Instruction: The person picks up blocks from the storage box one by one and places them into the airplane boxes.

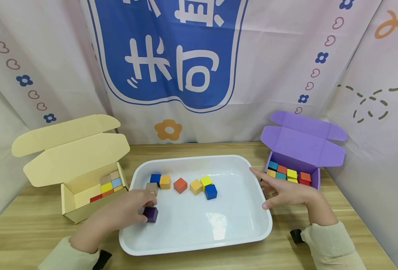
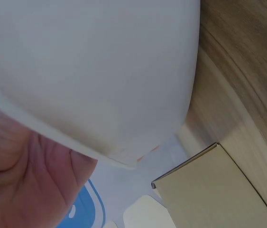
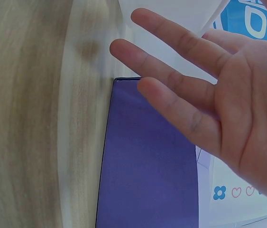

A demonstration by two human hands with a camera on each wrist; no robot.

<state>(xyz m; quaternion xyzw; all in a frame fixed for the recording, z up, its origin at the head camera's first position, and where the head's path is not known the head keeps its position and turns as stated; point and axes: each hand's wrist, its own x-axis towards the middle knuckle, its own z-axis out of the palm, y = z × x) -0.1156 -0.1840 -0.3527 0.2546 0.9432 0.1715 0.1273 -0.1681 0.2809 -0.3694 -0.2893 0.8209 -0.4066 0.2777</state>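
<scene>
Dark purple cube [image 1: 151, 215], the only one of its colour in the white tray [image 1: 185, 228], rests near the tray's left end; the left hand [image 1: 131, 208] pinches it, thumb at the near left side and fingers curled over the far side; in the left wrist view the tray wall hides those fingertips.

Seven other cubes lie in the tray, making eight: two blue cubes [image 1: 211, 192], two yellow-orange cubes [image 1: 165, 182], one taupe cube [image 1: 151, 187], one red-orange cube [image 1: 180, 185] and one yellow cube [image 1: 206, 181]; the red-orange one stands apart between two groups of three.

The right hand [image 1: 285, 191] is at the tray's right rim, fingers spread wide, index finger and thumb reaching the rim; the right wrist view shows three fingers extended with gaps between them, gripping nothing.

Two boxes stand with lids up on the wooden table [image 1: 23, 232]: one pale yellow box [image 1: 79, 213] to the left, at least six cubes showing inside; one purple box [image 1: 316, 178] to the right, at least seven showing. Behind hangs a white cloth [image 1: 256, 75] with one blue emblem [image 1: 212, 98] and one orange flower [image 1: 160, 128].
</scene>
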